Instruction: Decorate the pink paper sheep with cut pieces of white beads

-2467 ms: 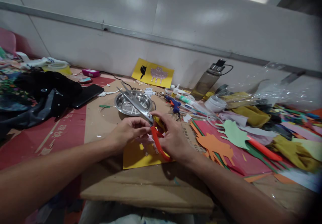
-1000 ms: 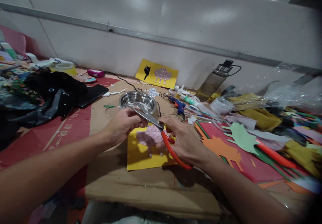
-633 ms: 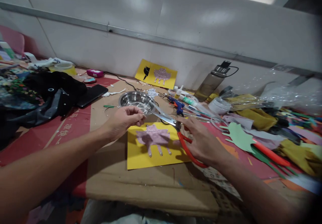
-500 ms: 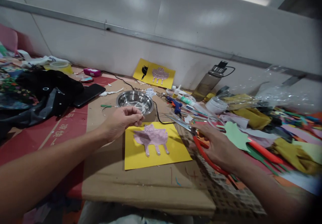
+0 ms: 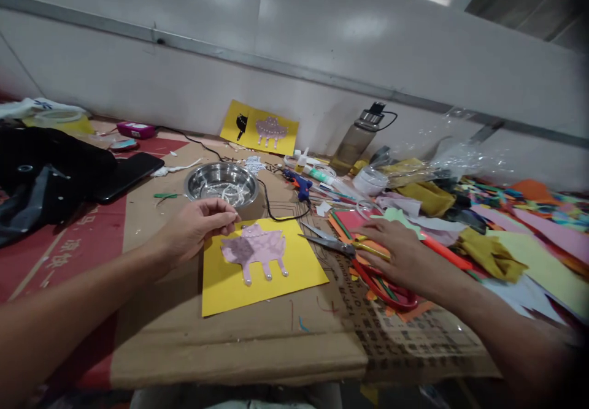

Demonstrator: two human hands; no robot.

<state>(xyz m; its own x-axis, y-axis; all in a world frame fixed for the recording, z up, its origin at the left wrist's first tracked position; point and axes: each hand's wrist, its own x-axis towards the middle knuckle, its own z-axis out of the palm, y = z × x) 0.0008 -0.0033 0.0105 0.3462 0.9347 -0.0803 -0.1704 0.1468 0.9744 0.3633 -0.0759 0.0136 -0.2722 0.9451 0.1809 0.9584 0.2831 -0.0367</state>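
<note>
My left hand (image 5: pixel 202 228) is closed in a pinch over the upper left corner of a yellow card (image 5: pixel 299 274). A tiny pale speck shows at its fingertips, too small to name. On the card is a pink cut-out shape (image 5: pixel 257 251) with a row of small beads along its top and pearls at the tips of its three legs. To the card's right, scissors (image 5: pixel 338 245) lie with blades parted. My right hand (image 5: pixel 391 249) lies over their handles, fingers stretched out. Behind my left hand, a steel bowl (image 5: pixel 191 183) holds a string of white beads.
A second decorated yellow card (image 5: pixel 230 128) leans at the wall beside a bottle (image 5: pixel 354 142). A blue glue gun (image 5: pixel 299 185) with a black cord lies behind the scissors. Paper and felt scraps (image 5: pixel 492 252) crowd the right; a phone (image 5: pixel 133 176) and black cloth (image 5: pixel 50 182) lie left.
My right hand has lowered the scissors onto the table, and its fingers have straightened over the handles. My left hand keeps its pinch. The view has shifted to the right.
</note>
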